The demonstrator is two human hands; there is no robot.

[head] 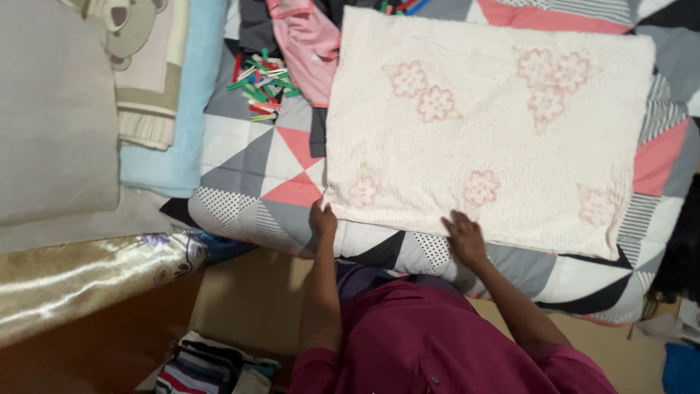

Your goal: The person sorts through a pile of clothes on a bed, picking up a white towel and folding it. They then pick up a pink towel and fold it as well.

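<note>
A cream towel [488, 124] with faint pink flower prints lies spread flat on a quilt [262, 175] patterned in grey, white, black and pink triangles. My left hand [322, 221] pinches the towel's near left corner. Fingers spread, my right hand [464, 235] rests flat on the towel's near edge, right of the left hand. Both arms come out of maroon sleeves at the bottom of the view.
A heap of coloured clothes pegs [261, 84] lies on the quilt beside a pink garment [312, 44]. Folded towels and a light blue blanket [182, 95] are stacked at left. A shiny gold cloth [80, 273] and folded striped clothes [211, 368] sit lower left.
</note>
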